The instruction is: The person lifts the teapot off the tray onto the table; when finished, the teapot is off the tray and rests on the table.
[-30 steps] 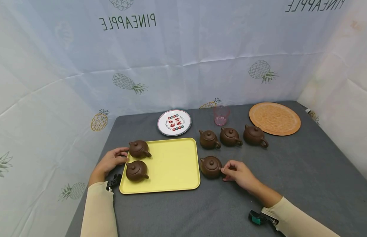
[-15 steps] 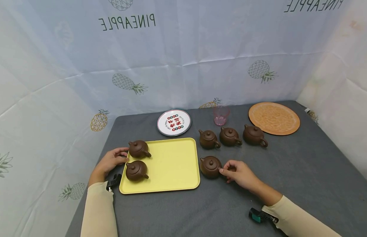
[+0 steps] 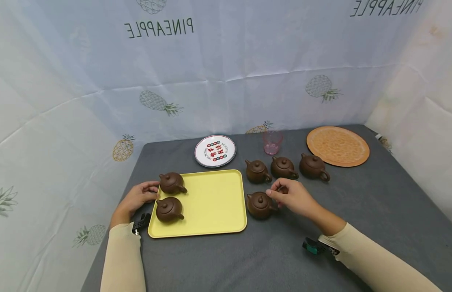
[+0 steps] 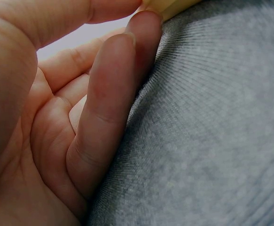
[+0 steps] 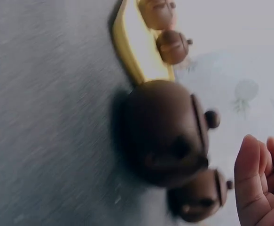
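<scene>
On grey tablecloth (image 3: pixel 211 259), head view: L hand (image 3: pixel 138 197) is at L edge of yellow tray (image 3: pixel 211 202), relaxed fingertips touching rim; two brown teapots (image 3: pixel 170 182) on it. R hand (image 3: pixel 297 196) is over upper R side of front teapot (image 3: pixel 259 207), just R of tray; three rear teapots (image 3: pixel 283 167) beyond, w/ white plate (image 3: pixel 215 151), pink cup (image 3: pixel 272 146) & round tan mat (image 3: pixel 338 146) at back. L wrist: fingers loosely bent, tips at tray edge. R wrist, blurry: fingers half-bent, thumb apart, hand empty, off front teapot.
</scene>
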A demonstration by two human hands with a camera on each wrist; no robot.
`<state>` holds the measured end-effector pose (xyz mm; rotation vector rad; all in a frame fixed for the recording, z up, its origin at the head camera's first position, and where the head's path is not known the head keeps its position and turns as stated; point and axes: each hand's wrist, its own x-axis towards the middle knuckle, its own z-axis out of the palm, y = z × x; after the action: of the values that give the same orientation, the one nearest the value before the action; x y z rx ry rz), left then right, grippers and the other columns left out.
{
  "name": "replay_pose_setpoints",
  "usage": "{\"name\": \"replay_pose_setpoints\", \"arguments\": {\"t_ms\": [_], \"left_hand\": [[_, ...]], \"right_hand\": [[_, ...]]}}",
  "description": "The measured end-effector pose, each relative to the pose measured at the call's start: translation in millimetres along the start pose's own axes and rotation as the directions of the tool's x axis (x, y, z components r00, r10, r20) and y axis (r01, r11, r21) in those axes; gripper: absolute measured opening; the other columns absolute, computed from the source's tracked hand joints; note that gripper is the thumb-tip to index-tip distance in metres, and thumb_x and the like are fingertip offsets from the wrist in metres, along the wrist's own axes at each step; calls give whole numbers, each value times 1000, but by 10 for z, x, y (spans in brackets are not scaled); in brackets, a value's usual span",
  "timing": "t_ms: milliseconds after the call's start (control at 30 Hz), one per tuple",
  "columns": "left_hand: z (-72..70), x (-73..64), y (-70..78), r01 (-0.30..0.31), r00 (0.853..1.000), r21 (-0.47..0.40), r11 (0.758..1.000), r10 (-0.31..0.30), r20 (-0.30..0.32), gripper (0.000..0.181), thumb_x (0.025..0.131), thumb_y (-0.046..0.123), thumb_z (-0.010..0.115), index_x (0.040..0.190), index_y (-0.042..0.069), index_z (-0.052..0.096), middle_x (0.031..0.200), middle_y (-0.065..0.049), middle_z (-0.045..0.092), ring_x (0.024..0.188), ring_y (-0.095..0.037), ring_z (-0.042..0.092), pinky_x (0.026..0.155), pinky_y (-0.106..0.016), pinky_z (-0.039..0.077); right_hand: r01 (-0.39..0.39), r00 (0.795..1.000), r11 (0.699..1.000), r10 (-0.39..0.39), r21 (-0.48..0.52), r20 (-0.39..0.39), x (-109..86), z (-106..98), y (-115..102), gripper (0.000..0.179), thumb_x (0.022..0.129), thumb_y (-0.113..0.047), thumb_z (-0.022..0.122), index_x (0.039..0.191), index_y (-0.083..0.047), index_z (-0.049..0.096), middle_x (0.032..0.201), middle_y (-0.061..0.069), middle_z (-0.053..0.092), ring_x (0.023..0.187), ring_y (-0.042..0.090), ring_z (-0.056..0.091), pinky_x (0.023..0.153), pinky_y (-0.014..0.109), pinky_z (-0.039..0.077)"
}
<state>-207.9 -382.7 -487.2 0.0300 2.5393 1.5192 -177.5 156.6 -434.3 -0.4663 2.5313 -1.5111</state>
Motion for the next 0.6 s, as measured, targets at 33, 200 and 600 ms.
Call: {"name": "replay_pose_setpoints", "arguments": {"t_ms": [33, 200, 600], "left_hand": [[2, 0, 5, -3, 1000, 4, 1000, 3, 4, 60, 85, 14, 76, 136, -3, 50, 108, -15, 59, 87, -13, 60, 72, -27, 50], [2, 0, 10, 6, 1000, 1, 1000, -6, 6, 61, 85, 15, 76, 137, -3, 49, 108, -14, 59, 88, -14, 61, 73, -28, 51], [13, -11, -16, -1, 1000, -17, 1000, 1, -1, 61, 84, 12, 76, 137, -3, 49, 107, -15, 58, 84, -13, 60, 71, -28, 51]], "right_hand": [[9, 1000, 1000, -9, 4, 8, 26, 16, -39, 29, 90, -39, 71, 93, -11, 62, 71, 8, 62, 62, 23, 61, 60, 39, 52], [61, 995, 997, -63, 41, 75, 181, 183, -248, 27, 90, -36, 70, 96, -11, 62, 74, 9, 63, 62, 23, 62, 59, 40, 52], [41, 954, 981, -95, 189, 284, 826, 908, -625, 22, 92, -28, 69, 95, -7, 62, 90, 20, 61, 70, 29, 63, 67, 46, 55]]}}
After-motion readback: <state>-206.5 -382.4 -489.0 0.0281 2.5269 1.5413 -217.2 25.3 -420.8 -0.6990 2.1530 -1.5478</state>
